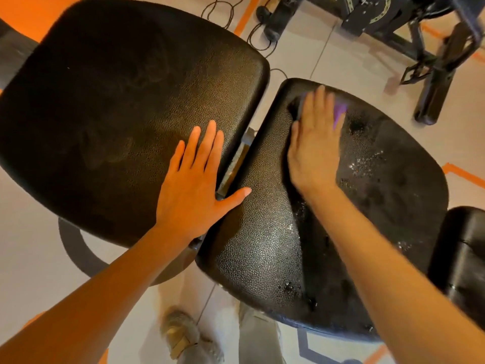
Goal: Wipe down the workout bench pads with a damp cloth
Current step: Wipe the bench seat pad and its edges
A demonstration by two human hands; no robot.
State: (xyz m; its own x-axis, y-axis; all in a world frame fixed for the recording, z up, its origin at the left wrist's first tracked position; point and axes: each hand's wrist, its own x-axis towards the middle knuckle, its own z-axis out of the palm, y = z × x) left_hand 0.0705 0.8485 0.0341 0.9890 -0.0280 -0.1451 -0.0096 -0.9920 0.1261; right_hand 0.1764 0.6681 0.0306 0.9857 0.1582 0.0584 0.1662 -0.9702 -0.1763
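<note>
Two black textured bench pads fill the view: a large back pad (110, 106) on the left and a seat pad (262, 245) on the right, split by a narrow gap. My left hand (196, 185) lies flat with straight fingers on the back pad's right edge, its thumb reaching across the gap onto the seat pad. My right hand (315, 145) presses flat on a purple cloth (339, 114) near the seat pad's far end; most of the cloth is hidden under the palm. Wet streaks and droplets glisten on the seat pad's right half.
A black padded roller (462, 261) sits at the right edge beside the seat pad. Black gym machine frames (433, 56) and cables (223, 9) stand on the tiled floor beyond. My shoes (183, 334) are below, next to the bench's front edge.
</note>
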